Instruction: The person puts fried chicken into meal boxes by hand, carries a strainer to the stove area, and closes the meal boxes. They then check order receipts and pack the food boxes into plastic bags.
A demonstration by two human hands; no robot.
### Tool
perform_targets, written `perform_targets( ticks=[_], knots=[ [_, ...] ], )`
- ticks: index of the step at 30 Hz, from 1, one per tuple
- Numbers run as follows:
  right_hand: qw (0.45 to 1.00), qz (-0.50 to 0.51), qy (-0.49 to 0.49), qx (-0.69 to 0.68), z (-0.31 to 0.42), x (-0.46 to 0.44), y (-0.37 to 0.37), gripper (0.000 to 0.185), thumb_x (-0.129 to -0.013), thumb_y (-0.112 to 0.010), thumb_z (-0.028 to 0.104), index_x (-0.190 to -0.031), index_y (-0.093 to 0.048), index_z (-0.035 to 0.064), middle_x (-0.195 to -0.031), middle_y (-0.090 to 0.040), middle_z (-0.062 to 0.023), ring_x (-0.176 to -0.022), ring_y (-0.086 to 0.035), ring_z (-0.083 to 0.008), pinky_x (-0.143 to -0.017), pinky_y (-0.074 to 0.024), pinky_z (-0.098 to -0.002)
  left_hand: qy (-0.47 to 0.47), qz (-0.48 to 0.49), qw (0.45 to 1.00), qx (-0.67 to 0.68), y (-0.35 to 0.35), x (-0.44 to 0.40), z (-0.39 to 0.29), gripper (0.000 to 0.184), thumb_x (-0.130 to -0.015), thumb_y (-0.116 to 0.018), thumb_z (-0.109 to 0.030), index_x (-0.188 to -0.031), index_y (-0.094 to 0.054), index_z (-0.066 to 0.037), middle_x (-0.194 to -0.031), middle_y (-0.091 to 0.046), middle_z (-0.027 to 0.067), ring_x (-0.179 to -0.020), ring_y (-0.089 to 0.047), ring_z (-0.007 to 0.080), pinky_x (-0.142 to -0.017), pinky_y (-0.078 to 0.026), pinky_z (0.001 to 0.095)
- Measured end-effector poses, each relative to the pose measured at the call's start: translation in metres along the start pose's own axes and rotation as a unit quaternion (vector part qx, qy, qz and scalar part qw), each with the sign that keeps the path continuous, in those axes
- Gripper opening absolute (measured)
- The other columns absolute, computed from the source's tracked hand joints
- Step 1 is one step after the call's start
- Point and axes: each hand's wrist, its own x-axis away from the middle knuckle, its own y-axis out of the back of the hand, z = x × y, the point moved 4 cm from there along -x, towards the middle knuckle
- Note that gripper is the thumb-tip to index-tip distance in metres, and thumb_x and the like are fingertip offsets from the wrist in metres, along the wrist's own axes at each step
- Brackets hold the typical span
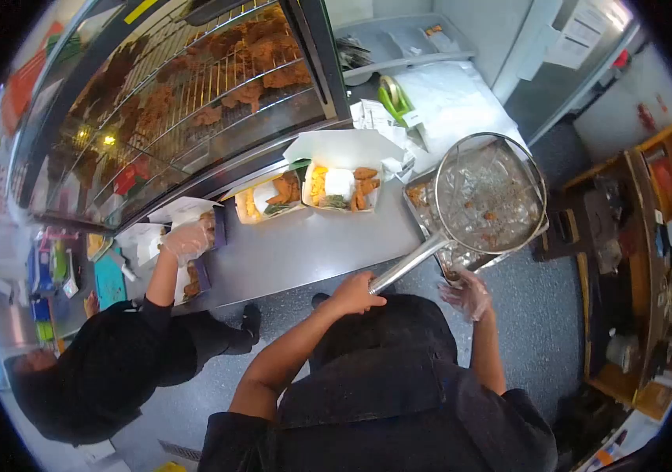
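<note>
My left hand [355, 294], bare, is wrapped around the long metal handle of a round wire-mesh skimmer [489, 189]. The skimmer's mesh is over a foil-lined metal tray [473, 256] holding small brown fried bits, seen partly through the mesh. My right hand [469, 296], in a clear plastic glove, is at the tray's near edge with its fingers apart. A small brown spot shows by its fingertips; whether it is food I cannot tell. Left of the tray, two open food boxes [341, 193] [269, 197] contain yellow pieces, a white portion, greens and fried pieces.
A heated glass cabinet [194, 94] with fried food on wire racks stands at the back left. At left, a co-worker's gloved hand [188, 240] is over more boxes on the steel counter [304, 244]. A green tape dispenser [395, 101] lies behind. Wooden shelves [642, 291] stand right.
</note>
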Motion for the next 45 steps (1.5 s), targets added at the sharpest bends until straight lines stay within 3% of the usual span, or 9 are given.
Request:
perform_targets(
  ticks=[5, 10, 12, 17, 22, 25, 29, 39, 45],
  knots=[
    [0.996, -0.063, -0.026, 0.059, -0.018, -0.034, -0.004, 0.036, -0.085, -0.070, 0.020, -0.113, -0.062, -0.0011, -0.100, -0.065, -0.0103, -0.080, -0.066, -0.0285, -0.068, -0.0545, -0.0378, -0.110, -0.163, 0.965, -0.172, -0.026, 0.014, -0.001, 0.035, -0.079, -0.070, -0.026, -0.104, -0.062, -0.002, -0.084, -0.067, 0.0210, -0.084, -0.065, 0.0414, -0.077, -0.050, 0.0500],
    [0.997, -0.017, -0.043, 0.059, -0.053, 0.004, 0.022, 0.044, -0.086, -0.067, 0.028, -0.117, -0.061, -0.0025, -0.110, -0.065, -0.0164, -0.097, -0.067, -0.0313, -0.077, -0.0503, -0.0364, -0.032, -0.147, 0.983, -0.108, -0.037, 0.072, 0.012, 0.031, -0.079, -0.070, -0.028, -0.099, -0.063, -0.006, -0.088, -0.067, 0.0206, -0.089, -0.064, 0.0408, -0.080, -0.049, 0.0499],
    [0.999, -0.017, -0.006, 0.050, -0.071, 0.062, 0.017, 0.036, -0.084, -0.065, 0.015, -0.115, -0.059, -0.0023, -0.106, -0.064, -0.0182, -0.089, -0.067, -0.0308, -0.074, -0.0536, -0.0378, -0.035, -0.167, 0.978, -0.117, -0.052, 0.109, 0.026, 0.030, -0.079, -0.069, -0.028, -0.100, -0.063, -0.008, -0.088, -0.067, 0.0196, -0.089, -0.064, 0.0406, -0.079, -0.049, 0.0500],
    [0.982, 0.029, -0.009, 0.184, -0.135, 0.108, 0.069, 0.043, -0.077, -0.070, 0.014, -0.112, -0.059, -0.0092, -0.106, -0.064, -0.0186, -0.085, -0.067, -0.0333, -0.078, -0.0562, -0.0396, 0.012, -0.211, 0.973, -0.095, -0.121, 0.225, 0.109, 0.031, -0.079, -0.068, -0.030, -0.105, -0.064, -0.013, -0.088, -0.068, 0.0158, -0.087, -0.064, 0.0390, -0.076, -0.049, 0.0498],
    [0.888, 0.200, 0.069, 0.408, -0.180, 0.180, 0.057, 0.041, -0.075, -0.068, 0.009, -0.108, -0.058, -0.0128, -0.101, -0.065, -0.0184, -0.085, -0.066, -0.0334, -0.073, -0.0601, -0.0389, 0.051, -0.235, 0.971, 0.011, -0.241, 0.369, 0.181, 0.033, -0.079, -0.065, -0.021, -0.111, -0.064, -0.013, -0.089, -0.068, 0.0182, -0.092, -0.064, 0.0388, -0.082, -0.049, 0.0486],
    [0.905, 0.174, -0.113, 0.372, -0.227, 0.238, 0.025, 0.041, -0.073, -0.065, 0.004, -0.110, -0.056, -0.0122, -0.100, -0.065, -0.0187, -0.085, -0.066, -0.0323, -0.066, -0.0608, -0.0393, 0.083, -0.291, 0.946, 0.112, -0.337, 0.456, 0.221, 0.035, -0.077, -0.066, -0.019, -0.112, -0.065, -0.013, -0.087, -0.068, 0.0181, -0.090, -0.064, 0.0380, -0.079, -0.049, 0.0482],
    [0.802, 0.282, -0.205, 0.485, -0.349, 0.294, -0.039, 0.040, -0.074, -0.064, 0.004, -0.109, -0.056, -0.0118, -0.099, -0.065, -0.0190, -0.085, -0.066, -0.0323, -0.066, -0.0608, -0.0395, 0.123, -0.413, 0.888, 0.162, -0.446, 0.576, 0.275, 0.029, -0.071, -0.070, -0.017, -0.097, -0.064, -0.005, -0.082, -0.066, 0.0195, -0.083, -0.064, 0.0397, -0.071, -0.047, 0.0501],
    [0.550, 0.464, -0.319, 0.617, -0.736, 0.427, -0.197, 0.036, -0.074, -0.062, 0.002, -0.108, -0.056, -0.0109, -0.097, -0.064, -0.0199, -0.083, -0.067, -0.0325, -0.066, -0.0607, -0.0400, 0.267, -0.564, 0.700, 0.348, -0.631, 0.794, 0.435, 0.038, -0.071, -0.076, -0.019, -0.103, -0.062, -0.003, -0.085, -0.067, 0.0193, -0.084, -0.064, 0.0383, -0.072, -0.048, 0.0471],
    [0.415, 0.539, -0.387, 0.622, -1.024, 0.547, -0.260, 0.030, -0.075, -0.063, 0.001, -0.102, -0.057, -0.0093, -0.092, -0.064, -0.0187, -0.079, -0.066, -0.0332, -0.065, -0.0602, -0.0421, 0.362, -0.584, 0.538, 0.488, -0.709, 0.917, 0.487, 0.061, -0.077, -0.072, -0.023, -0.133, -0.050, -0.010, -0.097, -0.067, 0.0214, -0.089, -0.064, 0.0409, -0.079, -0.049, 0.0478]
  ],
)
